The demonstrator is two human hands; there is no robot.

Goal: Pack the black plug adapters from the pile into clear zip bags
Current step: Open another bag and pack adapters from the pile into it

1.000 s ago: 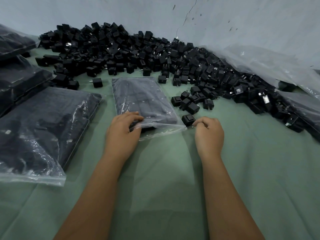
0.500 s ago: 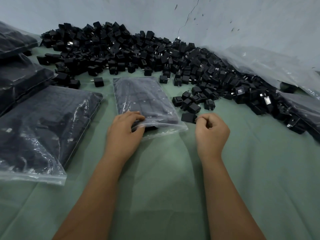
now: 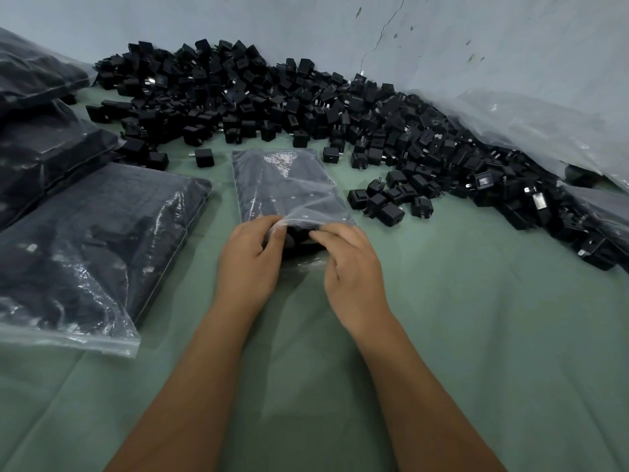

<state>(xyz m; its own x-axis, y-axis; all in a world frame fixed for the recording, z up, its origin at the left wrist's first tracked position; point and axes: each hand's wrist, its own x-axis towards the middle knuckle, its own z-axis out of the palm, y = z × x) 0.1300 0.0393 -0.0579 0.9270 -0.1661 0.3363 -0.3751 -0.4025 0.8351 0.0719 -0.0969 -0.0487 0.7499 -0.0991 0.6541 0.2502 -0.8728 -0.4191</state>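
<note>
A clear zip bag point(image 3: 286, 185) nearly full of black plug adapters lies flat on the green cloth in front of me. My left hand point(image 3: 250, 258) pinches the upper lip of its near open end and lifts it. My right hand point(image 3: 350, 264) has its fingers at the bag's mouth, pushing a black adapter point(image 3: 299, 241) in under the film; the adapter is mostly hidden. A long pile of loose black adapters point(image 3: 306, 107) stretches across the back and down the right side. A small cluster of adapters point(image 3: 388, 199) sits just right of the bag.
Filled zip bags lie at the left, the nearest filled bag point(image 3: 92, 250) with its zip edge toward me, others point(image 3: 44, 144) stacked behind. Loose clear plastic sheeting point(image 3: 531, 131) drapes along the right wall. Green cloth point(image 3: 476, 318) covers the surface.
My right hand picked an adapter from beside the bag and moved left to the bag's open end. My left hand raised the bag's lip.
</note>
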